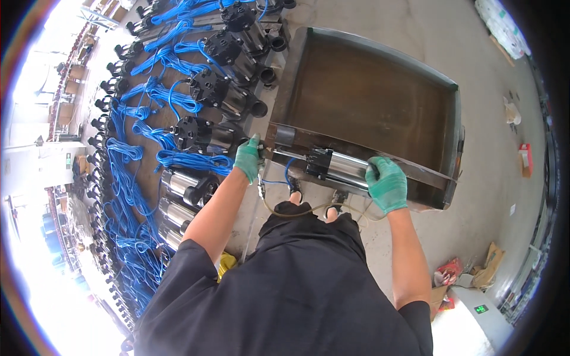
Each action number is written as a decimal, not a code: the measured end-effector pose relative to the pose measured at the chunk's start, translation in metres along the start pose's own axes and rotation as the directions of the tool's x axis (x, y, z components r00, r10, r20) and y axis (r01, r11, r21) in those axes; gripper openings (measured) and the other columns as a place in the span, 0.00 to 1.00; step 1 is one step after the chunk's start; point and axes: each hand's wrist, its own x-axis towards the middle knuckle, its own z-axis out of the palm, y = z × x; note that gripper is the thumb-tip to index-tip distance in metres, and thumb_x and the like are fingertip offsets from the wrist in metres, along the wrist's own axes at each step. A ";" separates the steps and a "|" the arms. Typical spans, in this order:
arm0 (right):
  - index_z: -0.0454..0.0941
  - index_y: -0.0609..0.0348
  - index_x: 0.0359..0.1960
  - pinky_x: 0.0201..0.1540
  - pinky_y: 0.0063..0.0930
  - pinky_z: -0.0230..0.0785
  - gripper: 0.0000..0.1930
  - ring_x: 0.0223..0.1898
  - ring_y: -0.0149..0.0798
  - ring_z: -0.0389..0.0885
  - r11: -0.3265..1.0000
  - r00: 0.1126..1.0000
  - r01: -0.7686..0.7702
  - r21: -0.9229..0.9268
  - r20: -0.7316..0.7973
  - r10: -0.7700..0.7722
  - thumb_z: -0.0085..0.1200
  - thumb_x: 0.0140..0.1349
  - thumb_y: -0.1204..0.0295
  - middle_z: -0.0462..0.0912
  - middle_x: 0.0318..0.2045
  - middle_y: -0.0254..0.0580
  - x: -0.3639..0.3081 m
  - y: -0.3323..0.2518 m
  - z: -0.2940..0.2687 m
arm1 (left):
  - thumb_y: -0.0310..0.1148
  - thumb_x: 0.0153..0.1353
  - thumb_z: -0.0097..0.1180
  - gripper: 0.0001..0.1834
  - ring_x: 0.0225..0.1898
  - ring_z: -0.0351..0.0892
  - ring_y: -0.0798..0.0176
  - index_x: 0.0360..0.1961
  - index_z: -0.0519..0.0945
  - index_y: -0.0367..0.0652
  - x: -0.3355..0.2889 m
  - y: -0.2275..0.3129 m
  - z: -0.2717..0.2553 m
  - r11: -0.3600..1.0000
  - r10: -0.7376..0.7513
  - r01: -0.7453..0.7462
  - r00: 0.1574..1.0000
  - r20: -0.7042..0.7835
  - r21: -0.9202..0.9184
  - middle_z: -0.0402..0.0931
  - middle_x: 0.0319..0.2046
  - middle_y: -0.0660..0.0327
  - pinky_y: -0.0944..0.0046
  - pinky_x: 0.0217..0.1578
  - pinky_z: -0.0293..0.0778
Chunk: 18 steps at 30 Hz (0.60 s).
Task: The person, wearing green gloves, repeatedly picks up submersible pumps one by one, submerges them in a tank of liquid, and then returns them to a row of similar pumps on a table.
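A submersible pump (344, 168) with a steel barrel and black end lies across the near ledge of a metal tank (374, 101). My right hand (387, 185), in a green glove, is closed round the pump's right end. My left hand (248, 159), gloved in green too, is closed on a dark hose-fed air tool (266, 153), mostly hidden by the fingers. A thin bright rod (289, 154) runs from it toward the pump's black end. Below the left hand hangs a metal coupling (261, 188) with a clear hose (297, 214). A blue cable (287, 172) loops down from the pump.
Left of the tank stand rows of similar pumps (225, 95) with bundled blue cables (160, 92). A few steel pumps (177, 216) lie beside my left arm. Cardboard and red packaging (448, 272) lie on the floor at lower right; a red box (525, 160) is farther right.
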 end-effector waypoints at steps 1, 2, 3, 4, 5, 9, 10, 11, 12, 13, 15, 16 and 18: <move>0.83 0.59 0.37 0.44 0.45 0.75 0.08 0.38 0.53 0.82 1.000 1.000 -0.002 0.000 0.003 0.002 0.57 0.58 0.71 0.84 0.35 0.50 -0.001 0.001 0.001 | 0.51 0.70 0.54 0.20 0.10 0.58 0.70 0.27 0.75 0.50 0.003 0.001 -0.001 0.999 -0.022 0.020 0.999 0.038 0.042 0.66 0.13 0.68 0.67 0.12 0.53; 0.83 0.59 0.37 0.44 0.45 0.75 0.08 0.38 0.54 0.82 1.000 1.000 -0.007 0.006 -0.002 0.007 0.57 0.58 0.71 0.84 0.35 0.50 -0.001 0.002 0.001 | 0.50 0.70 0.54 0.19 0.10 0.58 0.70 0.28 0.74 0.49 0.000 0.004 0.001 0.996 -0.027 0.024 0.999 0.037 0.083 0.67 0.14 0.67 0.69 0.12 0.53; 0.83 0.59 0.37 0.44 0.44 0.75 0.08 0.38 0.54 0.82 1.000 1.000 -0.011 0.013 -0.006 0.011 0.57 0.58 0.71 0.84 0.35 0.50 -0.001 0.001 0.001 | 0.50 0.70 0.54 0.19 0.10 0.58 0.70 0.28 0.74 0.49 -0.002 0.007 0.002 0.996 -0.030 0.027 0.999 0.036 0.085 0.67 0.14 0.67 0.69 0.12 0.53; 0.83 0.59 0.37 0.43 0.44 0.75 0.07 0.37 0.54 0.82 1.000 1.000 -0.007 0.022 -0.013 0.007 0.57 0.58 0.72 0.84 0.35 0.50 0.000 0.000 0.000 | 0.50 0.70 0.54 0.18 0.11 0.58 0.71 0.28 0.74 0.49 -0.004 0.010 0.003 0.992 -0.030 0.021 0.997 0.069 0.127 0.68 0.15 0.67 0.69 0.12 0.52; 0.83 0.59 0.37 0.43 0.44 0.75 0.07 0.37 0.54 0.82 1.000 1.000 -0.011 0.021 -0.013 0.012 0.57 0.58 0.72 0.84 0.35 0.50 0.000 0.001 0.001 | 0.49 0.71 0.54 0.18 0.11 0.58 0.71 0.29 0.74 0.49 -0.007 0.013 0.004 0.986 -0.031 0.013 0.994 0.104 0.168 0.68 0.15 0.66 0.69 0.12 0.52; 0.83 0.59 0.36 0.42 0.44 0.75 0.07 0.36 0.53 0.82 1.000 1.000 -0.005 0.014 -0.023 0.005 0.57 0.57 0.72 0.84 0.33 0.49 0.001 0.005 0.005 | 0.48 0.71 0.54 0.17 0.11 0.57 0.72 0.31 0.75 0.48 -0.008 0.017 0.004 0.981 -0.054 0.022 0.986 0.161 0.193 0.69 0.17 0.66 0.68 0.13 0.51; 0.83 0.59 0.36 0.41 0.44 0.75 0.07 0.36 0.53 0.82 1.000 1.000 0.004 0.011 -0.029 -0.004 0.57 0.57 0.73 0.84 0.33 0.49 0.001 0.005 0.006 | 0.48 0.71 0.54 0.16 0.12 0.58 0.72 0.32 0.75 0.48 -0.003 0.015 0.001 0.976 -0.059 0.015 0.979 0.195 0.216 0.70 0.18 0.66 0.69 0.13 0.51; 0.83 0.59 0.36 0.41 0.44 0.75 0.07 0.36 0.53 0.82 1.000 1.000 0.000 0.011 -0.029 0.000 0.57 0.57 0.73 0.84 0.33 0.49 0.002 0.005 0.006 | 0.47 0.71 0.54 0.16 0.12 0.58 0.72 0.33 0.75 0.47 -0.001 0.016 0.001 0.971 -0.060 0.003 0.971 0.233 0.239 0.71 0.19 0.66 0.69 0.14 0.51; 0.83 0.58 0.36 0.41 0.44 0.75 0.06 0.35 0.53 0.82 1.000 0.999 0.004 0.012 -0.033 -0.004 0.57 0.57 0.73 0.83 0.33 0.49 0.002 0.005 0.005 | 0.47 0.71 0.54 0.16 0.12 0.58 0.72 0.33 0.75 0.47 0.001 0.016 -0.001 0.970 -0.063 0.005 0.970 0.234 0.242 0.71 0.19 0.66 0.69 0.14 0.51; 0.83 0.58 0.35 0.40 0.44 0.75 0.06 0.35 0.53 0.82 1.000 0.999 0.008 0.013 -0.036 -0.007 0.58 0.57 0.73 0.83 0.32 0.48 0.002 0.005 0.006 | 0.47 0.71 0.54 0.16 0.13 0.58 0.72 0.33 0.76 0.47 0.002 0.016 -0.002 0.969 -0.086 0.024 0.966 0.246 0.248 0.72 0.19 0.66 0.69 0.14 0.51; 0.83 0.58 0.35 0.40 0.44 0.75 0.06 0.35 0.53 0.82 1.000 0.999 0.020 0.007 -0.050 -0.020 0.58 0.57 0.73 0.83 0.32 0.48 0.003 0.006 0.006 | 0.47 0.72 0.54 0.15 0.13 0.59 0.73 0.33 0.76 0.47 0.002 0.018 -0.003 0.965 -0.115 0.047 0.960 0.257 0.257 0.72 0.20 0.66 0.69 0.15 0.51; 0.83 0.58 0.35 0.39 0.44 0.75 0.06 0.34 0.53 0.82 0.999 0.997 0.037 0.003 -0.064 -0.037 0.57 0.57 0.74 0.83 0.32 0.48 0.003 0.006 0.006 | 0.47 0.72 0.53 0.16 0.13 0.59 0.72 0.33 0.76 0.47 0.002 0.020 -0.003 0.965 -0.110 0.038 0.957 0.267 0.260 0.72 0.20 0.66 0.68 0.14 0.52; 0.82 0.58 0.35 0.39 0.43 0.75 0.06 0.34 0.53 0.82 0.999 0.998 0.032 0.008 -0.061 -0.031 0.57 0.57 0.74 0.83 0.32 0.48 0.004 0.005 0.005 | 0.48 0.73 0.52 0.17 0.12 0.60 0.70 0.32 0.76 0.46 0.002 0.021 -0.002 0.963 -0.109 0.034 0.956 0.274 0.266 0.72 0.19 0.65 0.67 0.14 0.53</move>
